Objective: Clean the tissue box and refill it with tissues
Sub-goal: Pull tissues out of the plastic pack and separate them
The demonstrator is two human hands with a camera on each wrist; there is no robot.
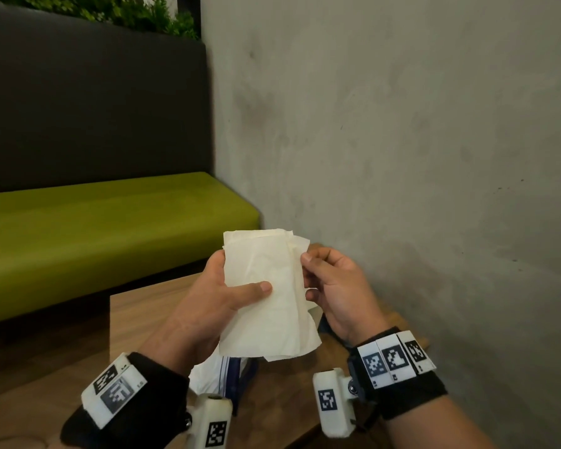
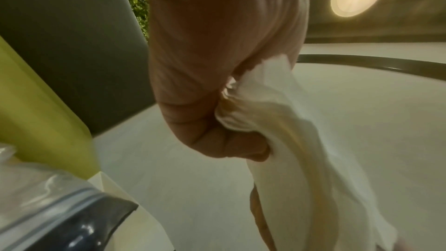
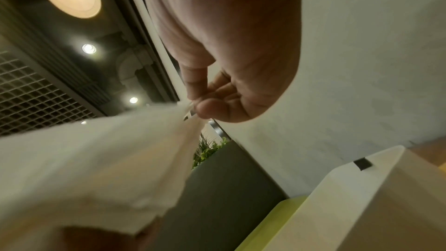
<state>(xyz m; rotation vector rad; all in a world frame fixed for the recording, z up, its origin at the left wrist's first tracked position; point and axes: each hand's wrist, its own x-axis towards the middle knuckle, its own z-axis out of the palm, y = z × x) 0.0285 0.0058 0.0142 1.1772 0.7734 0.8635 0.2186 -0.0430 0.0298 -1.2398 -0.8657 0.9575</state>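
Observation:
A stack of white tissues (image 1: 266,293) is held upright above the wooden table (image 1: 143,306). My left hand (image 1: 237,283) grips its left side, thumb across the front and fingers behind. My right hand (image 1: 307,275) pinches the right edge of the sheets. In the left wrist view the tissues (image 2: 301,150) bunch in my left hand (image 2: 231,136). The right wrist view shows my right hand (image 3: 195,109) pinching a corner of the tissues (image 3: 96,159). A light box (image 3: 362,198) with a small black tab stands below it; I cannot tell whether it is the tissue box.
A crumpled clear plastic bag (image 1: 219,372) with blue stripes lies on the table under my hands, beside a dark object (image 2: 84,232). A green bench (image 1: 110,228) with a dark backrest runs behind the table. A grey wall (image 1: 402,157) stands close on the right.

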